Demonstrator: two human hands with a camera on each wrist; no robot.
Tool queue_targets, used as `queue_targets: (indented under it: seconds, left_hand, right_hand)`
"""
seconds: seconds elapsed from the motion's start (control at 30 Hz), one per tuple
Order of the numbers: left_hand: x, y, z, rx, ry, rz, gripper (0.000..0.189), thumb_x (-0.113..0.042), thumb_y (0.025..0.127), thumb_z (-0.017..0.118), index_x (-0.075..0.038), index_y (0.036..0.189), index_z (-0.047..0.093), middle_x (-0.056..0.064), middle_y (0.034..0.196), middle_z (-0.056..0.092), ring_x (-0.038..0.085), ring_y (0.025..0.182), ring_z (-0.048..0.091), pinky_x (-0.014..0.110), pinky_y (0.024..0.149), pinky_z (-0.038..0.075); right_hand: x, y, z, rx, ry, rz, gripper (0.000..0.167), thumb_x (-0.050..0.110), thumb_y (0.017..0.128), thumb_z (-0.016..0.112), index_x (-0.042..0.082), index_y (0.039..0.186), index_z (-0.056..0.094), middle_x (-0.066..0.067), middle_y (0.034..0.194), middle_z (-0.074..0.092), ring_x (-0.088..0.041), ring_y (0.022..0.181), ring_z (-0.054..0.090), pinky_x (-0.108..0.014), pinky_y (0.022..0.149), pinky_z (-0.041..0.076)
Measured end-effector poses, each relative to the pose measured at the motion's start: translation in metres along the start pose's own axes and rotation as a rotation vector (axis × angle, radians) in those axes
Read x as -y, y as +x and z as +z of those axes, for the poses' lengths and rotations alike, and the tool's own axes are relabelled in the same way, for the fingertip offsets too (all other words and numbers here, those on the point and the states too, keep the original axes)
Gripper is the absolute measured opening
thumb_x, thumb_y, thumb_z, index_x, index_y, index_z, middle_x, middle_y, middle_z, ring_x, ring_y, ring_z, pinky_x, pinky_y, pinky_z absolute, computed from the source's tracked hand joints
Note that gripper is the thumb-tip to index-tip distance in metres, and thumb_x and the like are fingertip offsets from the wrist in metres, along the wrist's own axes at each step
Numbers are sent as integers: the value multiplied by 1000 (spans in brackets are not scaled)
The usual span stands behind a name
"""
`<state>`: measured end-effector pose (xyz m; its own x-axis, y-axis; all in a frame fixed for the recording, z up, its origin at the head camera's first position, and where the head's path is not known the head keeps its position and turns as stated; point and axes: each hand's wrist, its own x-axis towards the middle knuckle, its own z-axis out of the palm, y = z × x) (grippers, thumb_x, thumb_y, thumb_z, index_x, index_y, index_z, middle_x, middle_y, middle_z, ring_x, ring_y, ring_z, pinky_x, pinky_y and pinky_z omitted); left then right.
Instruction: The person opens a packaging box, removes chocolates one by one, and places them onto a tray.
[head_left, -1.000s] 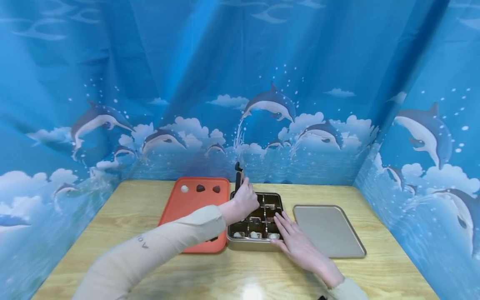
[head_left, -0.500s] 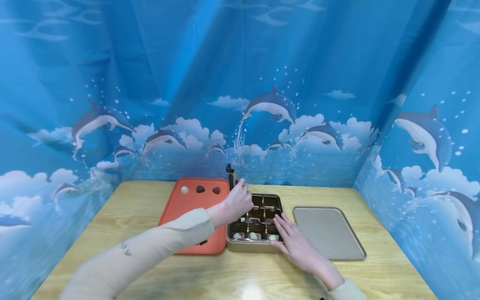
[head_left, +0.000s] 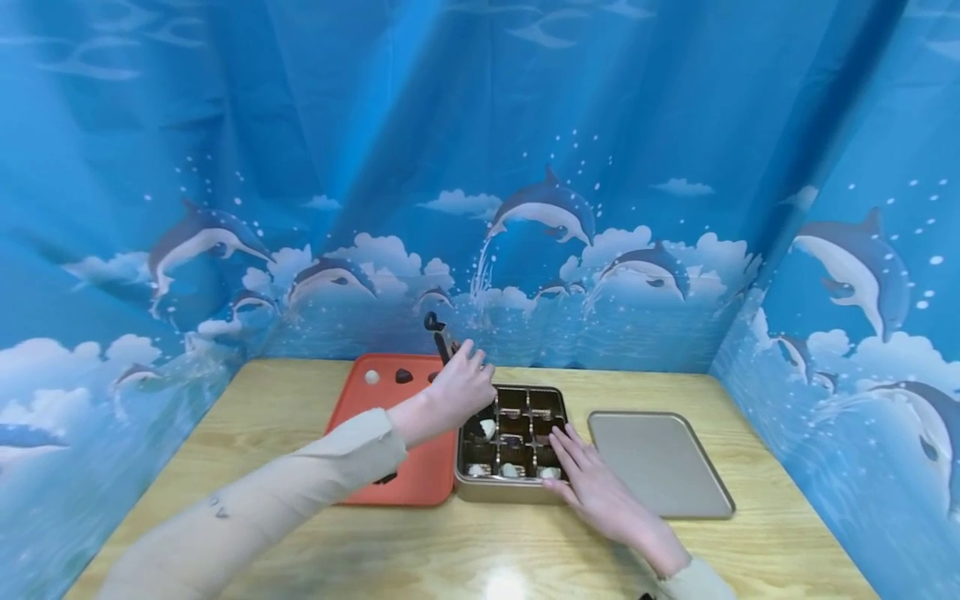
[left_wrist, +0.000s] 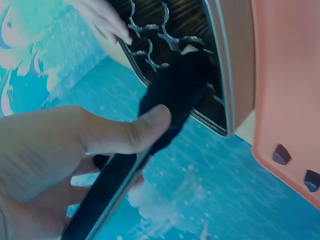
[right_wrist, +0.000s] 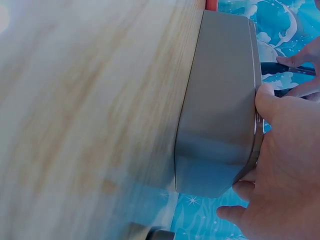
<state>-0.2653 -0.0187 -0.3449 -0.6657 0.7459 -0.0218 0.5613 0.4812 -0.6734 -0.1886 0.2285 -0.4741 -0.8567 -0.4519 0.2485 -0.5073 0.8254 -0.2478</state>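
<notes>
My left hand [head_left: 459,390] grips black-handled tongs [head_left: 442,337], whose hinge end points up toward the backdrop. In the left wrist view, the dark tong heads [left_wrist: 175,90] reach down into a divided metal tin [head_left: 517,492], with the thumb pressed along one arm. A white chocolate-like piece [head_left: 487,429] shows beside the tips in the left column's middle compartment. Several white pieces [head_left: 510,470] sit in the front row. My right hand [head_left: 600,496] rests on the tin's right side, fingers extended over the rim and thumb at the front corner.
Left of the tin lies an orange tray [head_left: 360,417] with a white piece [head_left: 372,377] and a dark piece [head_left: 404,376] near its back edge. A flat metal lid [head_left: 660,462] lies to the right. A dolphin-print curtain [head_left: 480,208] encloses the wooden table [head_left: 420,550].
My left hand has moved left and the tongs have tilted left, with the hinge end now over the tray's back corner. The white piece beside the tips has come into view. The right hand stays put.
</notes>
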Motion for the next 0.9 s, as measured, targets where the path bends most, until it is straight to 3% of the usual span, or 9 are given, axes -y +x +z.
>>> queue_targets:
  seconds: [0.17,0.3,0.53,0.7,0.9]
  left_hand:
    - [13,-15,6,-68,-107,-20,15,-34,87,81,-23,97,79,2,112,67,28,110,59,48,100,42]
    - [21,-25,10,-107,-146,-48,19,-28,90,78,-25,108,77,2,110,65,27,107,57,46,93,42]
    - [37,-43,17,-101,-151,-108,53,-41,82,84,-26,130,69,4,119,61,29,109,55,46,89,43]
    - [52,-63,28,-134,-200,-167,53,-37,80,86,-24,129,69,5,116,61,29,100,53,44,83,41]
    - [71,-92,50,-108,-205,-264,57,-40,77,88,-22,128,70,7,113,61,32,100,53,47,83,40]
  right_hand:
    - [0,-1,-1,33,10,22,74,42,104,52,-5,156,29,-22,163,23,-42,150,21,-58,119,23]
    - [1,-1,-2,34,9,25,74,42,104,52,-4,156,29,-21,163,23,-41,151,20,-57,119,22]
    - [2,-1,-2,31,1,24,73,42,104,52,-5,156,30,-24,162,24,-41,151,22,-57,119,22]
    - [3,0,-1,30,9,21,73,41,104,52,-5,156,30,-25,162,23,-42,150,22,-57,119,22]
    - [2,0,-1,22,17,19,73,41,104,52,-5,156,29,-23,162,24,-40,151,20,-58,119,22]
